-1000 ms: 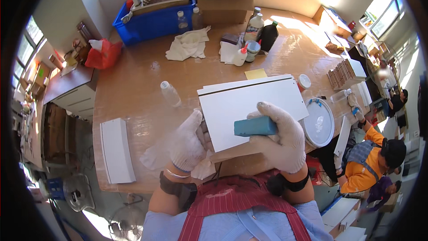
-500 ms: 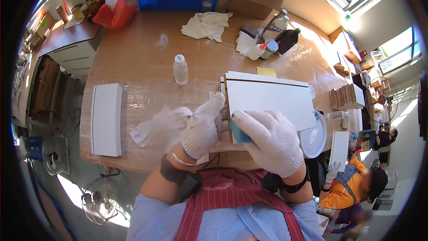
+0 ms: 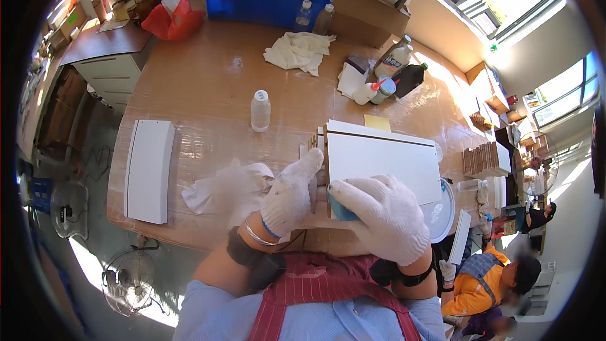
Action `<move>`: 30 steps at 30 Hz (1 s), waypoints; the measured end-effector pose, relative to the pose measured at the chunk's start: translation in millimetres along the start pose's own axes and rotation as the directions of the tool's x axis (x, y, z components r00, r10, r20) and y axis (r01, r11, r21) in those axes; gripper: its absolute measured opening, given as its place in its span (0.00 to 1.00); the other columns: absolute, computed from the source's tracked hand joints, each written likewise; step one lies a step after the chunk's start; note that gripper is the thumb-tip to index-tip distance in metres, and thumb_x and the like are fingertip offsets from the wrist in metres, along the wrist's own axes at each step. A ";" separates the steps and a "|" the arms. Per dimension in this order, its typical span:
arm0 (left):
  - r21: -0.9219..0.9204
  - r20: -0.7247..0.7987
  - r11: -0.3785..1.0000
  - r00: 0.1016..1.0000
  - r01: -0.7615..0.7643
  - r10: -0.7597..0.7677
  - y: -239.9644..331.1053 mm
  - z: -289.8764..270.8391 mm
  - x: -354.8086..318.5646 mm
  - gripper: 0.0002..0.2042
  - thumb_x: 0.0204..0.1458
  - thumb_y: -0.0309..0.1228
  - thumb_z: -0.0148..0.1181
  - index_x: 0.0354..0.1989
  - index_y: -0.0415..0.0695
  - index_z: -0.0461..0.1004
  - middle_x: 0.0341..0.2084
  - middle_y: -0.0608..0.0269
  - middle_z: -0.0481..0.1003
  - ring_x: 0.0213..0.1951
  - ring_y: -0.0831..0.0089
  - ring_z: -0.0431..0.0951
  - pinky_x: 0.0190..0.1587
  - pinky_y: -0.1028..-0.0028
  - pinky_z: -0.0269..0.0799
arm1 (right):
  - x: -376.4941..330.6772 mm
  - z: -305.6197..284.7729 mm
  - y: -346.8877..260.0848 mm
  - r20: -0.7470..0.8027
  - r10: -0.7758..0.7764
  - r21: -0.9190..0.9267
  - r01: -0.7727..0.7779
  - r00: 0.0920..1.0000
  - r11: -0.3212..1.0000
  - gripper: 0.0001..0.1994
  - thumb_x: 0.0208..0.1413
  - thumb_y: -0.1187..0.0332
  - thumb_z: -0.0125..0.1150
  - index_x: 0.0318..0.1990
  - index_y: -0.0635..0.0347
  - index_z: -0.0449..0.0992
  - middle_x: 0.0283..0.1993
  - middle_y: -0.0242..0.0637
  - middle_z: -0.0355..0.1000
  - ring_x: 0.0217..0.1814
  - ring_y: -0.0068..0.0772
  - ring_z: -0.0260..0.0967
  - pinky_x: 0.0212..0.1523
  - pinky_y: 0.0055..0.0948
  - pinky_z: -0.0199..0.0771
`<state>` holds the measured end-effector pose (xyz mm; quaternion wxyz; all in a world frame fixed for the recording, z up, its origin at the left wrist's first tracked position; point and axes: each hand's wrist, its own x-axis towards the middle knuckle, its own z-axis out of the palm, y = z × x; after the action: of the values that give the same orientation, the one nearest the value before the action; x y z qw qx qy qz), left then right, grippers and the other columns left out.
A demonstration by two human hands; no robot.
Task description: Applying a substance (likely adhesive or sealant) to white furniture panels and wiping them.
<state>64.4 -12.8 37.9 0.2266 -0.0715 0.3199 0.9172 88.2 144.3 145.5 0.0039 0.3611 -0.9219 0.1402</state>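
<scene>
My left hand [image 3: 290, 191], in a white knit glove, is closed at the left edge of a white panel [image 3: 385, 158]; its thumb points up along that edge and its other fingertips are partly hidden. The panel has a dark groove near its far side and lies on other pieces whose brown edges show at the left. Gripped in my gloved right hand [image 3: 391, 218] is a light-blue block [image 3: 339, 207], pressed against the panel's near left corner. Beside my left hand lies a crumpled white cloth [image 3: 218, 189], partly blurred.
Stacked white panels [image 3: 149, 170] lie at the table's left. A clear bottle [image 3: 260, 112] stands mid-table. Farther back are a rag [image 3: 300, 52], a glue bottle [image 3: 366, 93] and a blue bin [image 3: 265, 1]. A round white lid [image 3: 444, 215] lies right. A co-worker in orange [image 3: 476, 278] holds a white strip.
The view has shifted slightly, so the table sits lower in the picture. Both my hands stay at the panel with little change. The co-worker's white piece has turned more edge-on.
</scene>
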 end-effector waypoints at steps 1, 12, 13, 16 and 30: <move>0.011 0.014 1.000 1.000 -0.010 0.010 0.0 -0.9 -2.3 0.24 0.70 0.46 0.41 0.60 0.38 0.68 0.46 0.58 0.78 0.37 0.69 0.80 0.44 0.69 0.77 | 0.4 2.3 0.1 -0.024 0.008 -0.007 -0.008 1.000 1.000 0.26 0.44 0.73 0.63 0.56 0.52 0.74 0.47 0.38 0.76 0.47 0.46 0.75 0.46 0.42 0.74; 0.034 0.065 0.999 0.998 0.008 -0.011 2.7 -3.4 -4.3 0.24 0.69 0.47 0.41 0.59 0.37 0.66 0.48 0.54 0.76 0.46 0.65 0.80 0.47 0.70 0.79 | 12.9 8.1 10.9 -0.157 0.033 -0.032 -0.038 0.987 0.999 0.26 0.45 0.74 0.62 0.56 0.55 0.73 0.47 0.40 0.76 0.44 0.48 0.74 0.46 0.42 0.74; -0.134 0.030 0.988 0.997 0.070 -0.067 2.7 -1.5 -3.2 0.21 0.70 0.43 0.41 0.54 0.36 0.68 0.41 0.57 0.78 0.43 0.68 0.82 0.42 0.74 0.81 | 12.1 7.2 12.2 -0.171 0.020 -0.015 -0.022 0.985 1.000 0.26 0.45 0.73 0.62 0.56 0.55 0.73 0.47 0.40 0.76 0.44 0.48 0.74 0.46 0.42 0.74; 0.128 0.049 0.991 0.998 -0.040 0.034 12.5 7.8 -15.4 0.18 0.69 0.39 0.45 0.53 0.35 0.68 0.44 0.54 0.78 0.43 0.68 0.81 0.41 0.73 0.80 | 13.3 8.1 9.9 -0.149 0.014 -0.038 -0.020 0.989 0.999 0.26 0.46 0.73 0.62 0.57 0.54 0.72 0.47 0.40 0.76 0.45 0.48 0.74 0.46 0.42 0.74; 0.301 0.156 0.939 0.980 -0.166 0.123 13.1 3.1 -9.7 0.29 0.68 0.52 0.38 0.65 0.39 0.64 0.54 0.51 0.75 0.49 0.64 0.80 0.51 0.67 0.77 | 8.0 -4.3 1.8 -0.045 0.005 0.037 -0.004 0.999 0.999 0.23 0.44 0.72 0.64 0.52 0.54 0.75 0.46 0.39 0.76 0.44 0.47 0.75 0.45 0.41 0.74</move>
<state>67.1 -23.5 50.3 0.1882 0.0512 0.4492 0.8719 80.7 141.3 150.0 0.0175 0.3558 -0.9196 0.1654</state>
